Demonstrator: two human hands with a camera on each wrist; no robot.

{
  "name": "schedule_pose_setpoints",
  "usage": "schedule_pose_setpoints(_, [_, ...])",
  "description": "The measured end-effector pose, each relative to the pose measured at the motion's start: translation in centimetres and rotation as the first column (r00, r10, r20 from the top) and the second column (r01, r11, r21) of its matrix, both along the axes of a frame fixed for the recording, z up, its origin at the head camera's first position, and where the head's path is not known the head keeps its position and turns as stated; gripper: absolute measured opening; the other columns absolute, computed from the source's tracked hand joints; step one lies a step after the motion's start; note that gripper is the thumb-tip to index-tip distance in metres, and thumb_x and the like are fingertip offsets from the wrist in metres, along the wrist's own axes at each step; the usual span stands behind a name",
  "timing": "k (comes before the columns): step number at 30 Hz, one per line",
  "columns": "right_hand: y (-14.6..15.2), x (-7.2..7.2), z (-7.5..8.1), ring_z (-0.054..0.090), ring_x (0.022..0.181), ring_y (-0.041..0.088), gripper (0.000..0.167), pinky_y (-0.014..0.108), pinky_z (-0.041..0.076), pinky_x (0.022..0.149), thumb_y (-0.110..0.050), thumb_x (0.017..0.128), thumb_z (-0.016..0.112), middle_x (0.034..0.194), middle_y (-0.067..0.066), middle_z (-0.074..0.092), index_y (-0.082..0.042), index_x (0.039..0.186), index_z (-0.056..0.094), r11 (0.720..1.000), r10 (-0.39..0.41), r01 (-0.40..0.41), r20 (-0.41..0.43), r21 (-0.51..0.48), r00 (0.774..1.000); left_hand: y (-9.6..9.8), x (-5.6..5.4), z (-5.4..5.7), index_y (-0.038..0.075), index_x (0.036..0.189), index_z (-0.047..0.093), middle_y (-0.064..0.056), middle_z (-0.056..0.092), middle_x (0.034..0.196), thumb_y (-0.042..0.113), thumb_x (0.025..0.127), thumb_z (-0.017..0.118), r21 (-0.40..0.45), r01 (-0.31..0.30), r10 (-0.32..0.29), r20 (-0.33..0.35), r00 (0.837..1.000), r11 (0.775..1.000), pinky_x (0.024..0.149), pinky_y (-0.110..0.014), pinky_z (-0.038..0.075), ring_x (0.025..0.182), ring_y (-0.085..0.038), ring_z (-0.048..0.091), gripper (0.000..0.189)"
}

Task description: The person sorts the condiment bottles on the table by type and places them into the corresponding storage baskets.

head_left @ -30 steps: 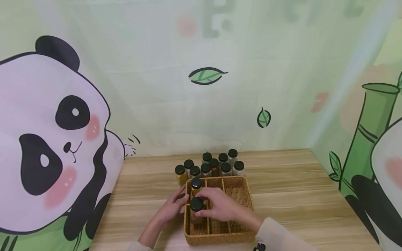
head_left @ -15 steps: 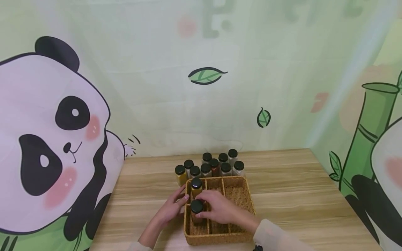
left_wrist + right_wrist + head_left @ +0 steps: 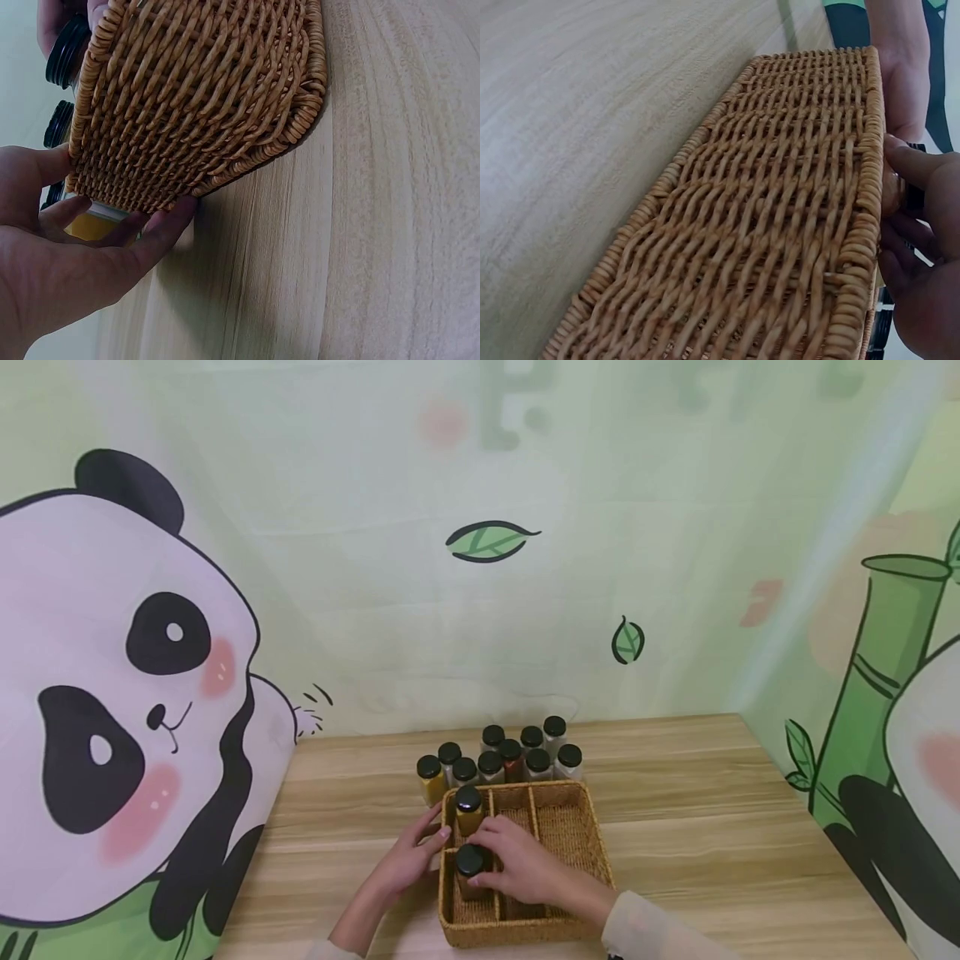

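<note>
My right hand [image 3: 517, 864] grips a black-lidded jar [image 3: 470, 862] with brownish contents between thumb and fingers. The jar stands upright inside the front left compartment of a woven basket [image 3: 525, 932]. In the right wrist view the fingers wrap the jar [image 3: 915, 187] just beyond the basket's rim. Behind it, in the back left compartment, is another black-lidded jar [image 3: 469, 810] with yellow contents. My left hand [image 3: 408, 862] rests against the basket's left side; in the left wrist view its thumb touches the rim and its extended fingers lie along the woven wall [image 3: 187, 97].
Several black-lidded jars [image 3: 491, 767] stand close behind the basket, one with yellow contents [image 3: 431, 781] at their left end and one with red [image 3: 512, 762]. Everything stands on a wood-grain table [image 3: 675, 802]. A panda-printed backdrop [image 3: 375, 610] rises behind the table.
My right hand has lowered the jar a little deeper and nearer the front of its compartment. The left hand stays at the basket's side.
</note>
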State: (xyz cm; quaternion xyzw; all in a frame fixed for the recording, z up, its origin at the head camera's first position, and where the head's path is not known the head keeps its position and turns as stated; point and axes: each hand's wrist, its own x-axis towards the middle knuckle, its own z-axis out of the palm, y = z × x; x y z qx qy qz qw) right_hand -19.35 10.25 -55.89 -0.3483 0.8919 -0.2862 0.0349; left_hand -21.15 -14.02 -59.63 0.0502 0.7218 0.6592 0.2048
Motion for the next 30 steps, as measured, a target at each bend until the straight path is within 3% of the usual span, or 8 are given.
schedule_pose_setpoints(6, [-0.25, 0.2, -0.11, 0.053, 0.106, 0.008, 0.038, 0.029, 0.052, 0.091, -0.034, 0.093, 0.085, 0.115, -0.008, 0.061, -0.014, 0.123, 0.072, 0.999, -0.011, 0.011, -0.01, 0.032, 1.0, -0.04, 0.17, -0.08, 0.013, 0.169, 0.026, -0.038, 0.03, 0.161, 0.031, 0.111, 0.057, 0.0, -0.007, 0.007, 0.008, 1.0, 1.0, 0.1, -0.057, 0.057, 0.144, -0.057, 0.04, 0.068])
schedule_pose_setpoints(13, [-0.47, 0.56, -0.06, 0.053, 0.11, 0.011, 0.051, 0.032, 0.052, 0.095, -0.036, 0.093, 0.084, 0.121, -0.005, 0.061, -0.011, 0.135, 0.068, 0.998, -0.014, 0.018, -0.051, 0.063, 0.999, -0.12, 0.28, -0.23, 0.012, 0.169, 0.027, -0.039, 0.032, 0.159, 0.031, 0.111, 0.058, -0.017, -0.012, 0.012, -0.007, 1.0, 1.0, 0.099, -0.055, 0.058, 0.14, -0.055, 0.045, 0.069])
schedule_pose_setpoints(25, [-0.54, 0.81, 0.23, 0.054, 0.107, 0.011, 0.049, 0.032, 0.053, 0.093, -0.034, 0.092, 0.085, 0.119, -0.005, 0.063, -0.012, 0.132, 0.068, 0.997, -0.023, 0.031, -0.103, 0.072, 0.994, 0.04, 0.05, 0.03, 0.011, 0.169, 0.026, -0.039, 0.032, 0.159, 0.031, 0.111, 0.058, -0.016, -0.008, 0.007, -0.01, 1.0, 1.0, 0.098, -0.053, 0.059, 0.139, -0.054, 0.047, 0.069])
schedule_pose_setpoints(30, [-0.43, 0.99, 0.72, 0.055, 0.11, 0.01, 0.049, 0.032, 0.053, 0.095, -0.034, 0.092, 0.086, 0.121, -0.004, 0.064, -0.013, 0.132, 0.068, 0.997, -0.035, 0.039, -0.061, 0.067, 0.997, 0.08, 0.19, 0.05, 0.012, 0.168, 0.029, -0.038, 0.036, 0.158, 0.031, 0.11, 0.058, -0.04, -0.012, 0.011, -0.023, 1.0, 0.999, 0.101, -0.055, 0.057, 0.139, -0.054, 0.047, 0.068])
